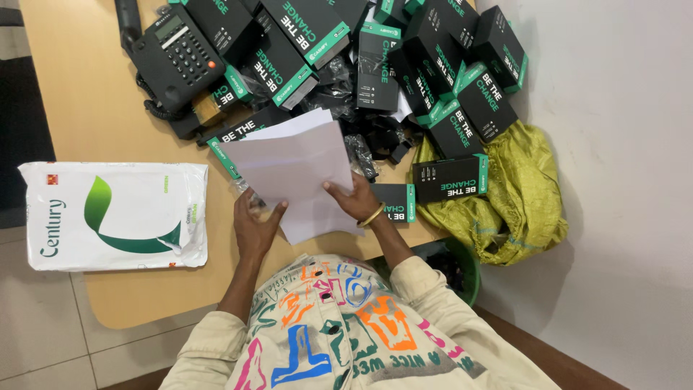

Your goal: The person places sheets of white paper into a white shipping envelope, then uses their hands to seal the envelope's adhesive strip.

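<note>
A few white paper sheets (292, 162) are held just above the wooden table (86, 108). My left hand (254, 227) grips their lower left edge. My right hand (352, 201), with a gold bangle at the wrist, grips the lower right part, fingers spread over the top sheet. The sheets cover part of a pile of black and green boxes (433, 65). My painted cream jacket fills the bottom of the view.
A white wrapped ream of paper (115, 217) lies at the left of the table. A black desk telephone (177, 54) stands at the back left. A yellow-green sack (523, 191) hangs off the right edge, over a green bin (465, 271) near the white wall.
</note>
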